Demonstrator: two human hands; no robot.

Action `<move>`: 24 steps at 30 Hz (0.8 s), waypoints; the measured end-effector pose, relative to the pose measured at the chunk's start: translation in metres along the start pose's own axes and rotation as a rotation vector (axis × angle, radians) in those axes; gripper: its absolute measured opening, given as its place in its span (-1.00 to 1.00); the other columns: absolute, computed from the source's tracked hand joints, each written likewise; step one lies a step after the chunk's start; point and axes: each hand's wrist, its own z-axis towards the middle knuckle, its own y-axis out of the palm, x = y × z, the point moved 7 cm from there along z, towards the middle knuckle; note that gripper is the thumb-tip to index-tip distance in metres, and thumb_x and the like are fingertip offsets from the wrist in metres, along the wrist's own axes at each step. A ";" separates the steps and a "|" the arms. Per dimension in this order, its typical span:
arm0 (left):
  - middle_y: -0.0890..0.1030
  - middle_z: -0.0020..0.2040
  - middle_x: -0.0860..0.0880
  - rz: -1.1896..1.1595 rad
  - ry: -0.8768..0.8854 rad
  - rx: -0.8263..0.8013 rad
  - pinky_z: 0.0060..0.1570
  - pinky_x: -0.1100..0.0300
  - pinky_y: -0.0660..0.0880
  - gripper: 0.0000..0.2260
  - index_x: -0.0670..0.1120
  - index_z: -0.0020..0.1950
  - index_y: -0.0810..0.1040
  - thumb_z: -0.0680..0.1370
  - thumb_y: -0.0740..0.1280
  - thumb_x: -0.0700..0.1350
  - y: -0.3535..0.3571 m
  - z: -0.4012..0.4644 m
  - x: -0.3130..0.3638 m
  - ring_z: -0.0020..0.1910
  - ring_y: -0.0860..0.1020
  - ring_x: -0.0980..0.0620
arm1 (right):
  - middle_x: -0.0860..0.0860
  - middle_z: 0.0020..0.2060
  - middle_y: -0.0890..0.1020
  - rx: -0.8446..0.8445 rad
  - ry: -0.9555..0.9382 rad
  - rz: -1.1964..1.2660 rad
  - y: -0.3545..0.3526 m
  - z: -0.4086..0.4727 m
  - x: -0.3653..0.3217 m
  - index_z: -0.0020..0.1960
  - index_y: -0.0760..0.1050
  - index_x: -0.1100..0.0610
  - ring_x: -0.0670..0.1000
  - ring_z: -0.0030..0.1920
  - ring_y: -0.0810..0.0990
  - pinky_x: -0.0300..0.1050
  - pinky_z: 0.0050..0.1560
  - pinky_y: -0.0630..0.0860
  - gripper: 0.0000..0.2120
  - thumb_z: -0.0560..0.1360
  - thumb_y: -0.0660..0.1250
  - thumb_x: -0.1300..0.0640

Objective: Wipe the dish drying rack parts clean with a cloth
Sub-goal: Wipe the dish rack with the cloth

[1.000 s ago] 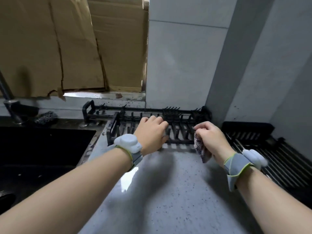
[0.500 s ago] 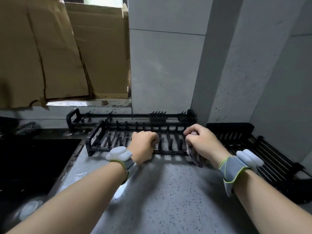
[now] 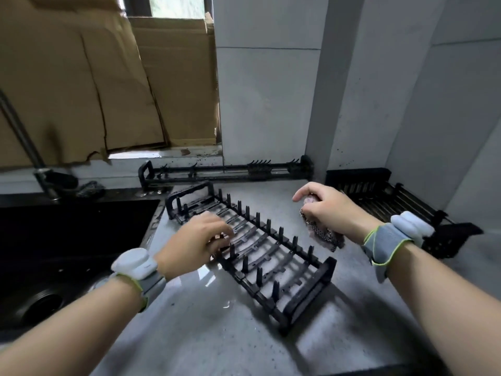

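Note:
A black slotted plate rack [image 3: 271,256] with upright pegs lies diagonally on the grey counter [image 3: 217,335]. My left hand [image 3: 195,240] sits at the rack's left rail with its fingertips curled onto the bars; the fingers are blurred. My right hand [image 3: 333,210] hovers just right of the rack's far end and grips a bunched, patterned mesh cloth [image 3: 322,234], which hangs below the palm, close to the counter. The cloth is apart from the rack.
A long black rack frame [image 3: 225,169] lies along the back wall. Another black rack tray [image 3: 406,204] sits in the right corner. The dark sink [image 3: 67,240] and the faucet [image 3: 24,139] are at left. Cardboard [image 3: 81,90] covers the window.
The plate rack has been pulled away from the back frame toward me and turned diagonal. My right hand with the cloth has come off the rack and lifted to its right.

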 end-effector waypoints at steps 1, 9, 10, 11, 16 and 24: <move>0.63 0.04 0.10 0.039 -0.041 0.039 0.14 0.09 0.45 -0.82 0.00 0.08 0.66 0.53 0.44 0.02 -0.006 -0.004 -0.004 0.09 0.50 0.05 | -0.04 -0.36 0.48 -0.016 -0.003 0.001 0.004 -0.009 0.000 0.03 0.55 0.00 0.04 -0.39 0.50 -0.09 -0.36 0.42 -0.73 0.46 0.23 0.29; 0.54 0.15 -0.10 0.025 -0.447 0.163 0.20 0.04 0.45 -0.71 -0.11 0.20 0.60 0.51 0.49 -0.09 -0.014 -0.004 -0.034 0.15 0.52 -0.14 | 0.01 -0.07 0.60 0.062 -0.054 -0.045 0.008 -0.050 -0.007 0.13 0.47 -0.07 -0.04 -0.16 0.60 -0.24 -0.23 0.48 -0.65 0.43 0.37 0.27; 0.53 0.15 -0.11 0.015 -0.478 0.171 0.21 0.01 0.46 -0.72 -0.10 0.21 0.60 0.52 0.48 -0.10 -0.015 -0.003 -0.034 0.16 0.51 -0.15 | -0.01 -0.05 0.59 0.068 -0.056 -0.045 0.007 -0.052 -0.007 0.14 0.45 -0.07 -0.04 -0.14 0.60 -0.24 -0.21 0.47 -0.62 0.42 0.41 0.25; 0.53 0.15 -0.11 0.007 -0.492 0.195 0.21 0.00 0.46 -0.74 -0.10 0.21 0.60 0.53 0.45 -0.13 -0.017 -0.003 -0.030 0.17 0.50 -0.16 | -0.02 -0.05 0.58 0.075 -0.056 -0.047 0.005 -0.054 -0.006 0.14 0.44 -0.07 -0.05 -0.13 0.60 -0.25 -0.21 0.47 -0.61 0.41 0.45 0.23; 0.58 0.08 0.01 -0.065 -0.242 0.290 0.17 0.16 0.36 -0.86 -0.08 0.09 0.66 0.58 0.35 -0.20 -0.031 -0.019 0.038 0.15 0.46 0.02 | -0.03 0.02 0.55 0.153 -0.145 -0.153 0.006 -0.066 -0.014 0.04 0.52 -0.02 -0.10 -0.01 0.54 -0.34 -0.10 0.40 -0.68 0.36 0.54 0.16; 0.52 0.17 0.09 -0.165 -0.120 0.104 0.07 -0.18 0.45 -0.78 0.11 0.12 0.55 0.57 0.16 0.01 0.014 -0.047 0.068 0.15 0.48 0.00 | -0.09 0.02 0.57 0.087 -0.489 -0.127 0.085 -0.100 -0.035 0.22 0.49 -0.01 -0.13 0.01 0.56 -0.27 0.02 0.48 -0.61 0.44 0.50 0.07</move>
